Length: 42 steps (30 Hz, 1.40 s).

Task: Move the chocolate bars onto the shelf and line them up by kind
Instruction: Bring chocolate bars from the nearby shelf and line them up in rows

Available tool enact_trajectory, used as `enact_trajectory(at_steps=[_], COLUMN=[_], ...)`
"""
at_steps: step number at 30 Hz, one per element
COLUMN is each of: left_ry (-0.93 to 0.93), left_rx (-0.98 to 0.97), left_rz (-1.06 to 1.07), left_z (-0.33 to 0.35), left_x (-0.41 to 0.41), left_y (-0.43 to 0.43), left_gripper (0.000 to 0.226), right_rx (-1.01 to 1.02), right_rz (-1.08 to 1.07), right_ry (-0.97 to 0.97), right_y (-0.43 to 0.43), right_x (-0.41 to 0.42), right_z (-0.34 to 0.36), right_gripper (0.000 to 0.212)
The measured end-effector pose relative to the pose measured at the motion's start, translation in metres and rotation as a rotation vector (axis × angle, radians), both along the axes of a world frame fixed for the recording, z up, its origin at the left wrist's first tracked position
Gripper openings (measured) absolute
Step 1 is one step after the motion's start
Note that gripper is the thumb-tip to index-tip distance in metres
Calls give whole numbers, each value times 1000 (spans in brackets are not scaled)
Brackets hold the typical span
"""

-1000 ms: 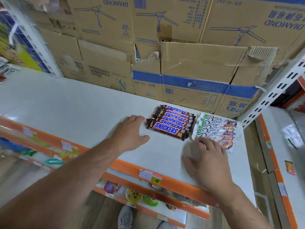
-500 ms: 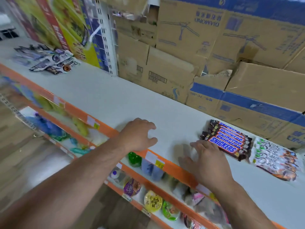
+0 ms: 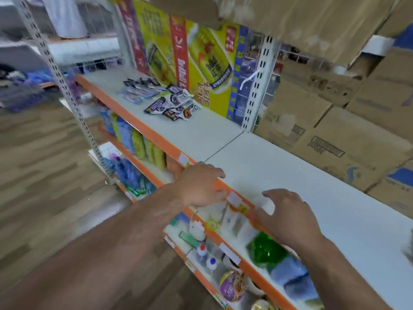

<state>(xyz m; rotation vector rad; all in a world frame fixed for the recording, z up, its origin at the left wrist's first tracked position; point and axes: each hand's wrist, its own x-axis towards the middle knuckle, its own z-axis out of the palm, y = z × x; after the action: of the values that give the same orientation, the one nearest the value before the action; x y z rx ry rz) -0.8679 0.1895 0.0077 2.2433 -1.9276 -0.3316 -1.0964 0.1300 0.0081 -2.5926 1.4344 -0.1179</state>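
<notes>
The long white shelf board with an orange front lip (image 3: 290, 166) crosses the view, with brown cardboard boxes (image 3: 335, 121) along its back and a yellow printed poster (image 3: 201, 63) behind its far section. There lies a loose heap of wrapped chocolate bars (image 3: 169, 104) (blurred, kinds mixed). The left hand (image 3: 199, 186) is at the lip and the right hand (image 3: 288, 215) near it, both with relaxed fingers, holding nothing.

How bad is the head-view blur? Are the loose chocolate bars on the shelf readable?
Head view: strong motion blur on the wood-pattern floor and brown cardboard boxes; the loose pile of chocolate bars is sharper, print barely legible; lighting even.
</notes>
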Motion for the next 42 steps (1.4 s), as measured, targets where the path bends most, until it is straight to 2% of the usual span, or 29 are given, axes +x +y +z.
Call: enact_trajectory(at_steps=[5, 13, 24, 33, 37, 42], left_ry=[49, 48, 95, 61, 22, -61], left_rx=[6, 78, 37, 77, 127, 198], left_rz=[81, 143, 173, 59, -12, -225], left_z=[8, 17, 29, 9, 2, 8], left_x=[66, 171, 315, 397, 441, 481], left_y=[3, -18, -96, -159, -193, -230], left_gripper=[49, 49, 46, 34, 40, 34], right_rx=[93, 96, 127, 137, 100, 97], right_rz=[90, 210, 267, 146, 42, -116], right_ry=[37, 30, -13, -7, -2, -29], right_y=[-15, -58, -147, -184, -196, -205], right_x=[79, 209, 362, 437, 470, 511], right_z=[14, 24, 42, 25, 23, 21], right_gripper=[58, 53, 57, 46, 39, 31])
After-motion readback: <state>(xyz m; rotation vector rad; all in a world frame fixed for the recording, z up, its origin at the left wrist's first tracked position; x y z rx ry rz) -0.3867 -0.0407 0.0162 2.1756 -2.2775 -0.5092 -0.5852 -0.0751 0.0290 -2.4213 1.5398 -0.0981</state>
